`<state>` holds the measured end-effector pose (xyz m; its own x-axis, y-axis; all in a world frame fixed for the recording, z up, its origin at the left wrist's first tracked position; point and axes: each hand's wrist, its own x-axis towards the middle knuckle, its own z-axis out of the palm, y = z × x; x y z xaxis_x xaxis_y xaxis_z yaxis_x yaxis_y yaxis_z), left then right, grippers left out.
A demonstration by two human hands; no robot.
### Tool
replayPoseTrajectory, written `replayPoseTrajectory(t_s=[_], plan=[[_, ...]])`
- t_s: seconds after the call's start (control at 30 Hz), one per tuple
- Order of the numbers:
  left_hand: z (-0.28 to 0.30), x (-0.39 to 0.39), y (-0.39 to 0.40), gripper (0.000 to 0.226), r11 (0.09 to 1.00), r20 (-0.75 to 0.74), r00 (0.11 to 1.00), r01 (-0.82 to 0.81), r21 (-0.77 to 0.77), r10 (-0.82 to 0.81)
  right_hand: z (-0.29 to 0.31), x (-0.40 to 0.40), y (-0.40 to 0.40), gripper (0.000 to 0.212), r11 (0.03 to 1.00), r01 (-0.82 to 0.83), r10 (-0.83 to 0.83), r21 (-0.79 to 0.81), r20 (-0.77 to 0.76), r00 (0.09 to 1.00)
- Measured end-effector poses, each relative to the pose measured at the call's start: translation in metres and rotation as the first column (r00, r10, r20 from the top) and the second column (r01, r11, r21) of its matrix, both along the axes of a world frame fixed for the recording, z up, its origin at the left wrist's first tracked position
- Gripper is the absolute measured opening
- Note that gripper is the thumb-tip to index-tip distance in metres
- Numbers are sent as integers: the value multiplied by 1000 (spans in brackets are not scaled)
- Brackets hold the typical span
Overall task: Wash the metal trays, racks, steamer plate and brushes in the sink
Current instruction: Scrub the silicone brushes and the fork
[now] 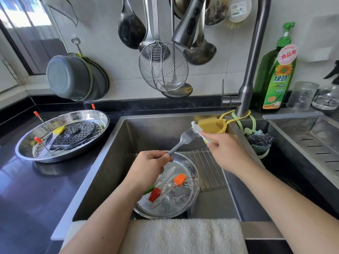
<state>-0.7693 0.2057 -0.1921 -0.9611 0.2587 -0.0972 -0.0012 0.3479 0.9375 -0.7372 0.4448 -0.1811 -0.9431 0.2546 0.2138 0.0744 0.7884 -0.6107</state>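
Observation:
My left hand (149, 166) grips the handle of a grey silicone brush (180, 143) above the sink (110, 162). My right hand (222, 149) holds a yellow-and-white sponge (199, 131) against the brush's bristles. Below them a round metal tray (183, 204) lies in the sink with an orange brush (179, 179), a red brush (155, 194) and a bit of green in it. A wire rack (207, 167) leans beside that tray. On the left counter a second round tray (88, 116) holds the black perforated steamer plate (77, 133), a yellow brush (58, 130) and wire racks with orange-tipped handles.
The faucet (251, 70) and its spray head (189, 22) hang over the sink, with ladles and a wire skimmer (163, 66) on the wall. A green detergent bottle (275, 74) stands at the back right. A white towel (183, 235) covers the front edge. A second basin (311, 140) lies right.

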Motion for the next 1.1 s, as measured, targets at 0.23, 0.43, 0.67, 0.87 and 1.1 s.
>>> replayPoseTrajectory(t_s=[0.23, 0.43, 0.67, 0.87, 1.1], plan=[[0, 0, -1, 25, 986, 86, 995, 29, 165, -43, 1, 18, -35, 52, 946, -314, 319, 83, -58, 946], [2, -1, 1, 20, 938, 127, 984, 72, 340, -122, 0, 8, -23, 53, 972, -186, 203, 142, -118, 972], [7, 0, 0, 18, 911, 175, 967, 103, 399, -186, -4, 16, -24, 55, 927, -347, 359, 142, -69, 931], [12, 3, 4, 38, 797, 243, 916, 120, 593, -318, -5, 27, -33, 56, 875, -478, 484, 77, -81, 872], [12, 0, 1, 70, 610, 306, 819, 66, 789, -485, -5, 20, -32, 54, 899, -433, 439, 71, -107, 892]])
